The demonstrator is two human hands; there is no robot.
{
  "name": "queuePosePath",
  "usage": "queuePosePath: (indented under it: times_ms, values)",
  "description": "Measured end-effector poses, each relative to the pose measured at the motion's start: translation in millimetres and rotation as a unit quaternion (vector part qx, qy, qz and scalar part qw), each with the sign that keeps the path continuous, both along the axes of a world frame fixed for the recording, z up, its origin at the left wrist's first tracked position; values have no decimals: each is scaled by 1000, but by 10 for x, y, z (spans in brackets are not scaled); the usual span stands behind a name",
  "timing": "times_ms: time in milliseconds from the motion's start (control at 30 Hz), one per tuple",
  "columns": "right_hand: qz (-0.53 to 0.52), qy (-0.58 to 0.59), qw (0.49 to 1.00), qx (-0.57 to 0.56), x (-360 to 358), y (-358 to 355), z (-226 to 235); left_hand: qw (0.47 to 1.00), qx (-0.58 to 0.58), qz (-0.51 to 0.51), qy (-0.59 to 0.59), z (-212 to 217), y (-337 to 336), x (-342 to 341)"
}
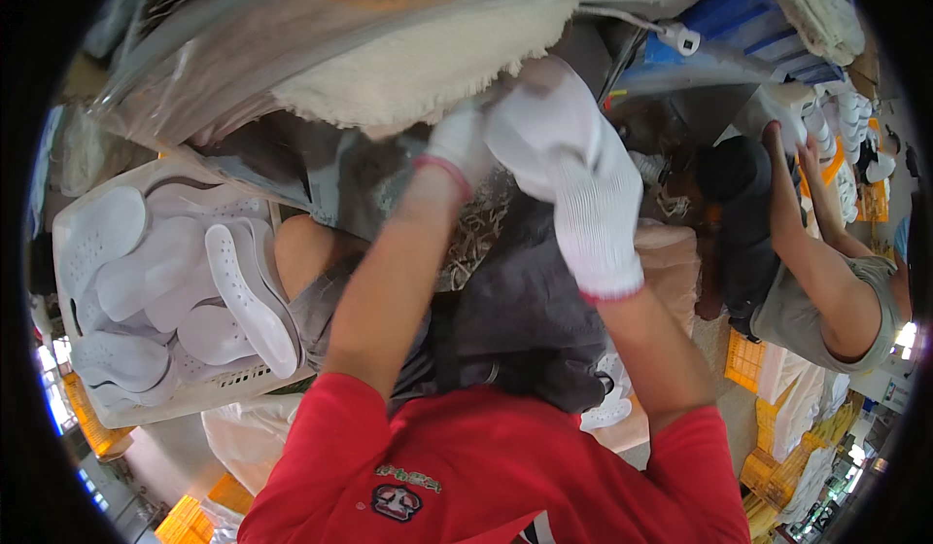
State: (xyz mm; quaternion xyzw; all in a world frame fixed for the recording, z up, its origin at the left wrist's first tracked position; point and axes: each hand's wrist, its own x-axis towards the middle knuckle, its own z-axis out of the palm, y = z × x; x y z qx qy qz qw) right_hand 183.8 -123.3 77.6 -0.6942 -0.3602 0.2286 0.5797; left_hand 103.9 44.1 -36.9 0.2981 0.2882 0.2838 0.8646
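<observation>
Holding a white shoe insole (pixel 533 121) up in front of me, I have both my hands on it. My right hand (pixel 593 204) wears a white knit glove and its grip is clenched around the insole from the side. My left hand (pixel 457 145), in a white glove with a red cuff, pinches the other end. The insole sits high up, just under the fluffy cream cloth (pixel 418 63) and the clear plastic sheet (pixel 292 19) above it.

I think I am checking or fitting this insole right now. The next move needs a steady hold with both hands, so the soft piece does not bend or slip.

To my left is a white plastic basket (pixel 68 243) full of more white insoles (pixel 248 301). They are well apart from my hands. On my lap lies a dark grey cloth (pixel 530 320).

Some things are hard to see. My gloves and the insole are all white, so I cannot tell just where one stops and the other starts. My fingertips are hidden behind the insole. I cannot see any bench under my hands. To my right another person (pixel 826 291) reaches up to stacked white things (pixel 846 126), but those are small and bent at the rim.
</observation>
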Motion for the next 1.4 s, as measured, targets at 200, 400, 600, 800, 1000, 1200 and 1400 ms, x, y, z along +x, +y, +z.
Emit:
queuePosePath:
  times_ms: [200, 400, 600, 800, 1000, 1200, 1400]
  values:
    - [74, -46, 996, -35, 413, 729, -333, 740, 292, -124, 593, -32, 237, -985]
    - [101, -252, 962, 22, 605, 1016, -674, 845, 280, -16, 455, 351, -278, -1168]
    - [179, -91, 978, 63, 587, 1053, -636, 967, 133, -62, 210, 439, -391, -1079]
    - [159, 134, 972, -113, 361, 513, -131, 990, -6, 143, 21, 252, -708, -368]
    - [15, -20, 997, -79, 168, -65, -16, 805, 448, 169, 352, -79, -614, 373]
    - [-59, -208, 973, -78, 399, 364, -364, 986, 64, 155, -16, -398, 25, 508]
    - [103, -454, 881, -80, 723, 899, -597, 743, 340, -182, 547, -180, 338, -744]
